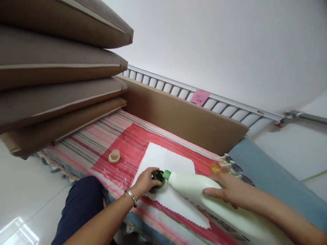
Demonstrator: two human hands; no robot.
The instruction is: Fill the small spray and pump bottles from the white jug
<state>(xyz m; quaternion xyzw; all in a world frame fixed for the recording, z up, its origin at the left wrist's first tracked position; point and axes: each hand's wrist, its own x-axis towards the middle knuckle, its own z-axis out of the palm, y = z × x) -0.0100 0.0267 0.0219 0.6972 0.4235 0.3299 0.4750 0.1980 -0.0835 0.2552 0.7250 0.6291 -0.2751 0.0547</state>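
My left hand (146, 182) is closed around a small dark green glass bottle (157, 176), most of it seen between thumb and fingers. My right hand (227, 189) grips a large pale green bottle (195, 187), tipped nearly on its side. Its green spout (167, 174) meets the mouth of the small bottle; whether liquid is flowing I cannot tell. Under both lies a white sheet with zigzag edges (167, 157), on top of a red see-through plastic sheet (127, 146). A cream-coloured cap (114, 156) rests on the red sheet, left of my hands.
Thick brown cushions (63, 51) are stacked at the left. A brown board (178, 115) leans against a white radiator (158, 85) bearing a pink note (200, 97). Small containers with yellow liquid (218, 166) stand behind my right hand. Striped cloth (89, 143) covers the surface.
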